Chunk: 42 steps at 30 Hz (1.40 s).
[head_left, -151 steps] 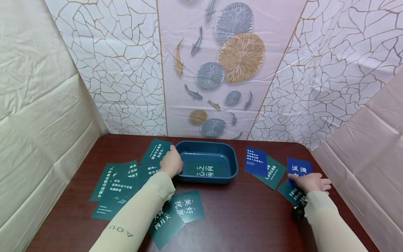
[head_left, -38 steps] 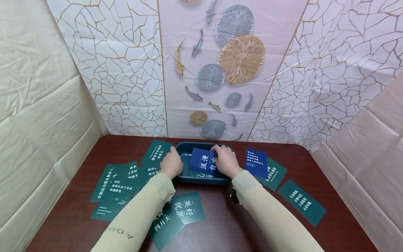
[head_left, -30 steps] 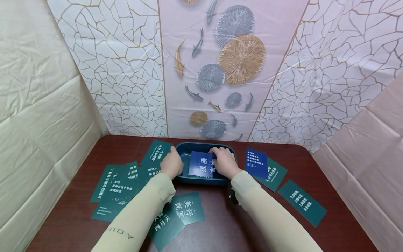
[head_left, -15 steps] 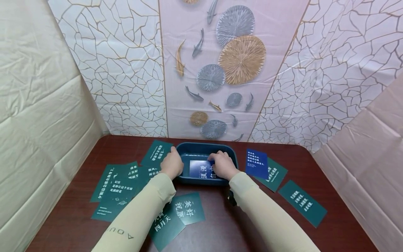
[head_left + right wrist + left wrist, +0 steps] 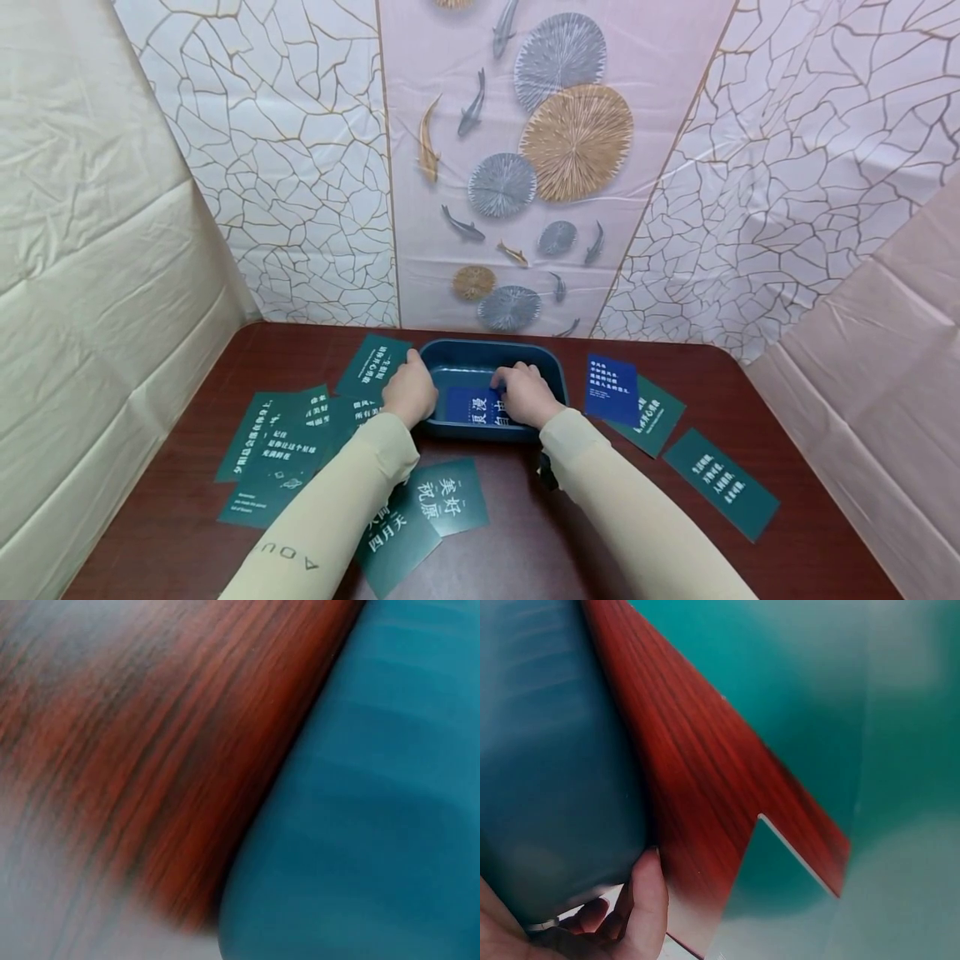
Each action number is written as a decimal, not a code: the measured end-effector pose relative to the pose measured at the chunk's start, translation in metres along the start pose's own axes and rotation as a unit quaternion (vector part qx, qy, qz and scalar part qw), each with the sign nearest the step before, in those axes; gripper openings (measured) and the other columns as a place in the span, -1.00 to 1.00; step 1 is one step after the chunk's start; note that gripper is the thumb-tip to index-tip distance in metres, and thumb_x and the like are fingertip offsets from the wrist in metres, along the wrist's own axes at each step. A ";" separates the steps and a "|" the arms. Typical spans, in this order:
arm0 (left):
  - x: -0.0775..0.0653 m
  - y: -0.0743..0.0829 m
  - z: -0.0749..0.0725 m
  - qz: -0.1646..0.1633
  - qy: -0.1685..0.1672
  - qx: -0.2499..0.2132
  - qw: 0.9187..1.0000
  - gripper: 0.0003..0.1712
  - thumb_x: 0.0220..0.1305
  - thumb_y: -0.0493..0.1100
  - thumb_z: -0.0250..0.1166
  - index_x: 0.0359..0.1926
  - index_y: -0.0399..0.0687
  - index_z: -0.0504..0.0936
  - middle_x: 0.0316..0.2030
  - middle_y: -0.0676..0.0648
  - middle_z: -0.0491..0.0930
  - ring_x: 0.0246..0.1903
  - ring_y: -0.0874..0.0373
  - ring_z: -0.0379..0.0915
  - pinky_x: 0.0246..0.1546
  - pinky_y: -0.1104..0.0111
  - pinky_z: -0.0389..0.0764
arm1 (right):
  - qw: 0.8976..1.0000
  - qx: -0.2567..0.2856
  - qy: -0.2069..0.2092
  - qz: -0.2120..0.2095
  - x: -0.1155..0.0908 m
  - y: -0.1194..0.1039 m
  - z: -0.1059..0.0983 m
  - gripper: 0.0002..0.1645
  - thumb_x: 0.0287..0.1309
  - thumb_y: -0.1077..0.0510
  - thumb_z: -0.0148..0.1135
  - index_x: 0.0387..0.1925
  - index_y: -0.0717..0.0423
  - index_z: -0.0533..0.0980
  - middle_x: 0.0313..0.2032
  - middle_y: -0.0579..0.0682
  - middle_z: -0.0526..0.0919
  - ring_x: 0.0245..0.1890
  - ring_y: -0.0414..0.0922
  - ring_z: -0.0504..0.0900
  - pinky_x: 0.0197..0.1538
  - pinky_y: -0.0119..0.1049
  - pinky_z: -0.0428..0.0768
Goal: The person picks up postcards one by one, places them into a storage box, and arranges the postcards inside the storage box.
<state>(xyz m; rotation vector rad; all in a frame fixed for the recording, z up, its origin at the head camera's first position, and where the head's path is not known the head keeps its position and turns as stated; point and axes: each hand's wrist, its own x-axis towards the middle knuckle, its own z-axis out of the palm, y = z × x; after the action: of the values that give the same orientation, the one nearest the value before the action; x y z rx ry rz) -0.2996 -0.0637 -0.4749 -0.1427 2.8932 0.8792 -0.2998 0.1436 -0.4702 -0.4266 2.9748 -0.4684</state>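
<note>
A dark blue rectangular tray (image 5: 553, 367) stands at the back middle of the table. My left hand (image 5: 409, 390) grips its left end. In the left wrist view, fingers (image 5: 646, 896) curl by the tray's corner (image 5: 562, 787). My right hand (image 5: 529, 396) reaches inside the tray, its bent fingers at the right part of a blue card (image 5: 468, 406) with white lettering. The card lies low and nearly flat in the tray, over a green card now hidden. The right wrist view shows only the tray's outer side (image 5: 375, 825) and wood, not the hand.
Several overlapping green cards (image 5: 288, 467) lie at the left. Two more green cards (image 5: 457, 496) overlap in front of the tray. At the right are another blue card (image 5: 612, 388), a green card (image 5: 658, 417) partly under it, and a separate green card (image 5: 722, 483). Patterned cloth (image 5: 315, 167) hangs behind.
My right hand took the blue card from the table's right side, carried it left and lowered it into the tray. It has just shifted slightly left. My left hand stays at the tray's end.
</note>
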 end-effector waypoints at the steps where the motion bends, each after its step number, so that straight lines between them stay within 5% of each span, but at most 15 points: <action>1: 0.000 0.000 0.000 0.001 0.001 0.001 1.000 -0.16 0.34 -0.20 0.14 0.48 -0.27 -0.11 0.05 -0.32 0.51 -0.13 -0.19 0.55 -0.14 -0.07 0.53 | 1.000 0.000 0.000 0.000 0.000 0.000 0.000 -0.77 0.27 0.27 0.17 -0.08 0.01 0.62 -0.11 0.07 0.50 -0.11 0.03 0.36 0.09 -0.02 0.41; 16: 0.000 0.001 0.000 -0.001 -0.002 0.011 1.000 -0.16 0.35 -0.20 0.13 0.48 -0.26 -0.12 -0.05 -0.30 0.55 -0.29 -0.14 0.56 -0.27 0.00 0.56 | 1.000 -0.002 0.011 0.003 -0.003 0.003 -0.003 -0.76 0.29 0.18 0.22 -0.02 0.05 0.58 -0.05 0.09 0.51 -0.04 0.04 0.41 0.09 -0.02 0.43; 25: 0.000 0.003 -0.002 -0.002 -0.005 0.014 1.000 -0.16 0.34 -0.19 0.14 0.47 -0.28 -0.11 -0.07 -0.30 0.55 -0.35 -0.12 0.54 -0.34 0.02 0.55 | 0.992 0.076 0.099 -0.008 -0.021 0.013 -0.039 -0.63 0.29 0.08 0.23 0.09 0.08 0.52 0.00 0.05 0.51 0.04 0.00 0.47 0.10 -0.02 0.47; 32: 0.000 0.000 -0.003 -0.004 0.002 0.003 1.000 -0.13 0.32 -0.20 0.18 0.48 -0.26 -0.11 0.18 -0.34 0.42 0.03 -0.24 0.47 -0.04 -0.09 0.49 | 0.984 0.122 0.122 0.036 -0.044 0.036 -0.059 -0.46 0.23 -0.10 0.28 0.15 0.07 0.45 0.02 0.08 0.49 0.00 0.04 0.50 0.03 0.00 0.52; 42: -0.001 0.001 0.000 -0.001 0.001 -0.001 1.000 -0.12 0.32 -0.20 0.18 0.48 -0.28 -0.11 0.21 -0.33 0.40 0.06 -0.24 0.45 -0.01 -0.10 0.47 | 0.982 0.124 0.107 0.092 -0.092 0.099 -0.071 -0.14 0.17 -0.28 0.25 0.28 0.18 0.29 0.13 0.26 0.43 0.07 0.18 0.47 0.02 0.11 0.52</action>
<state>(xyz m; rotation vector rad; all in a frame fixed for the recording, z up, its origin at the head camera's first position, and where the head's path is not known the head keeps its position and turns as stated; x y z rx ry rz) -0.2990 -0.0629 -0.4741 -0.1473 2.8932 0.8825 -0.2477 0.2809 -0.4289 -0.0790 3.0585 -0.9027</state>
